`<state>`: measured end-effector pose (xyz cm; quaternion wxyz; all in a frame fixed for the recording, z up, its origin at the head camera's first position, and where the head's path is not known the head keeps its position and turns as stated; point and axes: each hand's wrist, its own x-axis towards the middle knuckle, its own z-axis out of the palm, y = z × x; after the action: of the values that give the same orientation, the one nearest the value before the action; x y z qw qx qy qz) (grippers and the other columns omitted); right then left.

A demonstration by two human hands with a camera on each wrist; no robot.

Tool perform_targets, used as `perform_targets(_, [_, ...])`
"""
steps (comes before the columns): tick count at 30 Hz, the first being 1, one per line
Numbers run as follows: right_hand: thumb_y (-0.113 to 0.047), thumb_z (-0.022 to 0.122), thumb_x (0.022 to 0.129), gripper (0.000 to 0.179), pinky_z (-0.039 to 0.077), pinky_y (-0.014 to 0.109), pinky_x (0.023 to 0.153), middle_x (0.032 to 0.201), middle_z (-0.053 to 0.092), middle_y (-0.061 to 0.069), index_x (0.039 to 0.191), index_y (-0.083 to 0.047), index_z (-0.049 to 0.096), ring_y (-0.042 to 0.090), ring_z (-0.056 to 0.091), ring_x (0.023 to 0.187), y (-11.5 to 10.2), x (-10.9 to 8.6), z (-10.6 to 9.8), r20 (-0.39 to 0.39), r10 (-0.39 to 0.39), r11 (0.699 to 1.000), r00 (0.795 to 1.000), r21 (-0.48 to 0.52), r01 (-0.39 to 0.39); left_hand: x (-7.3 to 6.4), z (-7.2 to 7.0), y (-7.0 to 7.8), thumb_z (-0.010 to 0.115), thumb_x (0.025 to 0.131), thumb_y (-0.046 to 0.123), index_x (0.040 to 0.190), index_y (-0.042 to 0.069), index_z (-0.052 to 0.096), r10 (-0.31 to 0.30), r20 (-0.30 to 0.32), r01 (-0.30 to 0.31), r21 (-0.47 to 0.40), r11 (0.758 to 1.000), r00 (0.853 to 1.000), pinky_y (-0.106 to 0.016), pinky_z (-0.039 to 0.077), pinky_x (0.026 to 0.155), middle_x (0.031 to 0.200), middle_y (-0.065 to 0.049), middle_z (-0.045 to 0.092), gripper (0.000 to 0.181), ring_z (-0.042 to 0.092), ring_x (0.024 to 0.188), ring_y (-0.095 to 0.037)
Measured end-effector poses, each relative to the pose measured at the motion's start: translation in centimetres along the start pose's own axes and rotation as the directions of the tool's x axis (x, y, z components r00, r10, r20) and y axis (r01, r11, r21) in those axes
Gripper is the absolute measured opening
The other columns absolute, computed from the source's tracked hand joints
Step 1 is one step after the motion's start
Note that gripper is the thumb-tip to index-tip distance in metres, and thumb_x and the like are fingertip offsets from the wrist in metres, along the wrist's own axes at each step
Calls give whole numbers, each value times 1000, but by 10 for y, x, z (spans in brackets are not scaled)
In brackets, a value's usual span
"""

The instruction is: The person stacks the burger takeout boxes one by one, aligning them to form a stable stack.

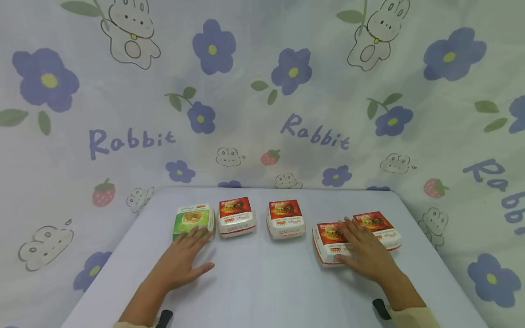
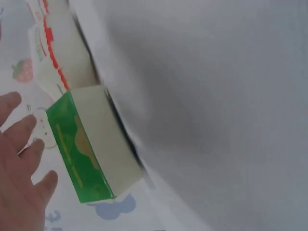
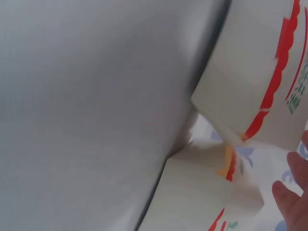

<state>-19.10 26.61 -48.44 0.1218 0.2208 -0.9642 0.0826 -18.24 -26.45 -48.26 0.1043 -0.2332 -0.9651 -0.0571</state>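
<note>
A green and white burger box (image 1: 192,219) stands at the left of the row. My left hand (image 1: 182,259) is at its near side, fingers spread and extended; in the left wrist view a gap shows between the hand (image 2: 21,163) and the green box (image 2: 89,144). To the right, my right hand (image 1: 365,250) reaches over a red and white burger box (image 1: 328,241), covering part of it. Another red and white box (image 1: 379,225) lies just behind that hand. Whether the right fingers touch either box, I cannot tell. Neither hand grips anything.
Two more red and white burger boxes, one (image 1: 236,216) beside the green box and one (image 1: 285,218) near the middle, stand on the white table (image 1: 262,291). Behind the table hangs a cloth (image 1: 246,100) printed with rabbits and flowers.
</note>
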Motion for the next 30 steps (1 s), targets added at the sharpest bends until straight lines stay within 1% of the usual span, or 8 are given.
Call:
perform_targets(3, [-72, 52, 85, 95, 21, 51, 114, 159, 23, 10, 155, -13, 27, 32, 21, 144, -4, 0, -2, 29, 21, 999, 999, 23, -22, -1, -2, 0, 64, 84, 61, 149, 14, 42, -25, 13, 25, -3, 1000, 1000, -55, 19, 114, 154, -9, 34, 82, 26, 142, -35])
perform_targets(6, [-73, 52, 84, 95, 22, 51, 114, 159, 23, 10, 154, -12, 29, 31, 20, 145, -10, 0, -3, 45, 36, 999, 998, 38, -37, -3, -5, -1, 67, 84, 57, 147, 12, 43, -34, 19, 34, -11, 999, 999, -56, 22, 112, 153, -11, 36, 81, 29, 140, -37])
perform_targets(11, [-71, 52, 86, 93, 22, 51, 114, 160, 23, 8, 155, -13, 28, 29, 20, 145, -18, 0, -8, 39, 36, 998, 999, 42, -37, -6, -10, -6, 71, 83, 51, 146, 10, 45, -45, 22, 46, -14, 999, 999, -57, 26, 110, 151, -15, 38, 80, 33, 138, -38])
perform_targets(14, [-69, 52, 87, 90, 23, 52, 114, 159, 23, 7, 155, -16, 27, 29, 22, 144, -21, 2, -10, 38, 29, 998, 999, 45, -31, -5, -15, -11, 72, 84, 46, 146, 9, 45, -70, 27, 70, -17, 997, 997, -58, 31, 108, 151, -17, 38, 78, 39, 134, -40])
perform_targets(18, [-65, 54, 89, 87, 25, 53, 113, 159, 25, 7, 156, -19, 24, 31, 25, 143, -26, 10, -10, 13, 15, 998, 1000, 63, -15, -2, -24, -17, 73, 85, 39, 146, 7, 44, -124, 31, 125, -38, 991, 992, -59, 38, 102, 149, -19, 40, 74, 46, 127, -43])
perform_targets(22, [-60, 59, 89, 85, 26, 53, 112, 159, 24, 4, 156, -21, 25, 28, 25, 143, -32, 14, -7, -2, 22, 995, 1000, 97, -21, -3, -29, -22, 71, 87, 37, 148, 8, 40, -178, 64, 181, -49, 982, 982, -59, 39, 100, 148, -19, 42, 74, 46, 127, -44])
perform_targets(26, [-55, 59, 91, 81, 27, 51, 112, 159, 25, 1, 156, -20, 25, 23, 23, 144, -42, 16, -3, -20, 26, 992, 999, 126, -23, -5, -29, -25, 71, 88, 35, 148, 7, 38, -199, 66, 202, -54, 978, 978, -58, 40, 100, 145, -19, 44, 74, 47, 126, -42])
perform_targets(30, [-55, 54, 94, 75, 30, 49, 111, 158, 28, 1, 154, -18, 29, 21, 25, 144, -53, 19, -1, -75, -13, 989, 997, 147, 24, -6, -30, -25, 72, 88, 33, 148, 6, 39, -212, 49, 215, -58, 975, 976, -59, 40, 99, 142, -20, 48, 74, 48, 124, -43])
